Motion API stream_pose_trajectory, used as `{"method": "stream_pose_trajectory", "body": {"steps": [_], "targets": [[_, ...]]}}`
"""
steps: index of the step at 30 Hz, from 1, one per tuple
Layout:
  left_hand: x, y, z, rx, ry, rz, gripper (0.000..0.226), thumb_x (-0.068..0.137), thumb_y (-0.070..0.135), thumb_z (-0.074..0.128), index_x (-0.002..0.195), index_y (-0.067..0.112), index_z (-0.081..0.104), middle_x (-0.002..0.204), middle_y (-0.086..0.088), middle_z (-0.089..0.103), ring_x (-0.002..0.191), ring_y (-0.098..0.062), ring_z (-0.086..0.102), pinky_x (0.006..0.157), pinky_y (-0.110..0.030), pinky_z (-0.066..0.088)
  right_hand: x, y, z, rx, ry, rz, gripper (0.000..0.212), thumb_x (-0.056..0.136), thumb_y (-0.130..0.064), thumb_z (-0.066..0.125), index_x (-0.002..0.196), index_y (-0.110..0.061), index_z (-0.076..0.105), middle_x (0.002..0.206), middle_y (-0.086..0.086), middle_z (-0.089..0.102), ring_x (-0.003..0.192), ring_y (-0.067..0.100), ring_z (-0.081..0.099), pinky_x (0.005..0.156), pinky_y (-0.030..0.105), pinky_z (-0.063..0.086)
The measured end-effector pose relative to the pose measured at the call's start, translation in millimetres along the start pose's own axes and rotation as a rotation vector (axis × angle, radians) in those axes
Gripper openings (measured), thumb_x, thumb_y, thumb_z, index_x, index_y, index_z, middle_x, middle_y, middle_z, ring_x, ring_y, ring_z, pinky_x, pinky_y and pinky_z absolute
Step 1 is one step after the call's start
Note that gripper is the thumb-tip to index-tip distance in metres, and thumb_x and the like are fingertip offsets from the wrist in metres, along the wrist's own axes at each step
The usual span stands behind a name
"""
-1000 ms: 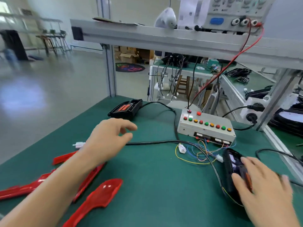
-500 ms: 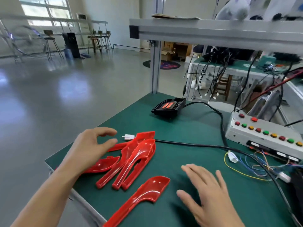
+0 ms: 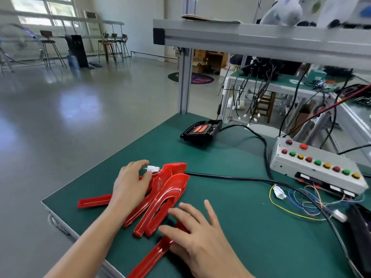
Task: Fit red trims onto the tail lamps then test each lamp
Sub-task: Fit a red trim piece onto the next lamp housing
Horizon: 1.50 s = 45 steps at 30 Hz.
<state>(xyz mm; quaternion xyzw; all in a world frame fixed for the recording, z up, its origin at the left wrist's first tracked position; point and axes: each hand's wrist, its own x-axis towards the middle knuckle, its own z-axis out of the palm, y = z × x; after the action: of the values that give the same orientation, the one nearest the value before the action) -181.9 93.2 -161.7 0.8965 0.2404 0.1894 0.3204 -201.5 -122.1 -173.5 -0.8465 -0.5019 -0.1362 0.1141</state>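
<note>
Left hand (image 3: pixel 130 185) fingers relaxed, resting on red trims (image 3: pixel 166 197) pile; right hand (image 3: pixel 200 237) spread wide at 4 o'clock, over single trim (image 3: pixel 152 257); black lamp (image 3: pixel 201 130) at 1 o'clock holds red inserts.

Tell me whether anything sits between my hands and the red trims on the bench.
Nothing visible does. The left hand already rests on the stacked red trims, and the right hand lies over the single trim nearest the bench edge. A white connector sits just past the left fingertips, not blocking.
</note>
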Motion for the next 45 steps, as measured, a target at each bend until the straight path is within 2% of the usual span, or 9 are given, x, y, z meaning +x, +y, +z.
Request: {"method": "stream_pose_trajectory", "body": {"steps": [9,11,15,20,28,37,40,43,45], "targets": [[25,36,25,-0.625,-0.135,-0.174,0.027,0.093,0.007,0.051,0.107,0.026,0.064,0.112,-0.001,0.064,0.091,-0.016,0.059,0.084,-0.032,0.046,15,34,3,-0.055,0.117,0.119,0.034,0.073,-0.031,0.081,0.105,-0.036,0.071,0.111,-0.014,0.067,0.112,0.014,0.063,0.101,0.053,0.037],[23,32,22,-0.529,-0.139,-0.093,0.026,0.088,0.008,0.058,0.103,0.028,0.066,0.098,0.000,0.065,0.077,-0.017,0.053,0.077,-0.033,0.044,17,39,1,-0.053,0.129,0.138,0.032,0.076,-0.027,0.076,0.107,-0.033,0.071,0.112,-0.012,0.068,0.112,0.016,0.064,0.101,0.053,0.036],[13,23,16,-0.109,-0.104,0.249,0.023,0.077,0.013,0.074,0.093,0.029,0.070,0.108,0.014,0.057,0.113,-0.008,0.040,0.099,-0.032,0.031,11,41,1,-0.043,0.135,0.164,0.034,0.077,-0.027,0.065,0.111,-0.032,0.069,0.117,-0.011,0.066,0.115,0.017,0.062,0.101,0.054,0.037],[9,20,19,0.171,-0.180,0.305,0.019,0.080,0.031,0.072,0.099,0.027,0.072,0.118,0.015,0.056,0.122,-0.011,0.039,0.101,-0.033,0.026,-3,40,-1,-0.033,0.146,0.215,0.041,0.074,-0.017,0.073,0.112,-0.029,0.066,0.124,-0.003,0.063,0.119,0.019,0.059,0.104,0.053,0.036],[10,31,16,0.152,-0.152,0.243,0.025,0.073,0.022,0.080,0.058,0.032,0.062,0.105,0.015,0.065,0.109,-0.011,0.052,0.095,-0.035,0.039,-19,42,-8,-0.038,0.148,0.256,0.048,0.058,-0.017,0.084,0.102,-0.030,0.071,0.116,-0.005,0.066,0.112,0.015,0.063,0.100,0.052,0.041],[10,36,2,-0.131,-0.236,0.136,0.021,0.066,0.019,0.085,0.053,0.024,0.070,0.099,0.014,0.068,0.101,-0.014,0.061,0.100,-0.040,0.039,-31,42,-12,0.023,0.156,0.300,0.042,0.060,-0.014,0.082,0.098,-0.029,0.071,0.115,-0.005,0.066,0.112,0.017,0.063,0.100,0.053,0.041],[11,44,-8,-0.201,-0.162,0.175,0.023,0.071,0.019,0.081,0.053,0.023,0.067,0.093,0.018,0.068,0.096,-0.010,0.062,0.089,-0.031,0.037,-31,43,-16,0.146,0.106,0.357,0.034,0.076,-0.013,0.068,0.106,-0.027,0.069,0.125,-0.005,0.059,0.125,0.016,0.053,0.113,0.051,0.023],[13,56,-10,-0.003,-0.177,0.229,0.019,0.074,0.032,0.079,0.061,0.027,0.065,0.093,0.018,0.066,0.096,-0.013,0.058,0.093,-0.036,0.039,-33,42,-16,0.232,0.080,0.368,0.033,0.089,-0.015,0.055,0.118,-0.027,0.063,0.138,-0.007,0.048,0.137,0.010,0.033,0.118,0.039,-0.005],[13,59,-7,0.250,-0.230,0.220,0.018,0.076,0.042,0.074,0.067,0.031,0.064,0.092,0.016,0.063,0.098,-0.015,0.056,0.096,-0.039,0.040,-34,42,-16,0.220,0.080,0.364,0.032,0.083,-0.014,0.061,0.112,-0.026,0.067,0.132,-0.005,0.054,0.132,0.014,0.044,0.116,0.045,0.007]]}}
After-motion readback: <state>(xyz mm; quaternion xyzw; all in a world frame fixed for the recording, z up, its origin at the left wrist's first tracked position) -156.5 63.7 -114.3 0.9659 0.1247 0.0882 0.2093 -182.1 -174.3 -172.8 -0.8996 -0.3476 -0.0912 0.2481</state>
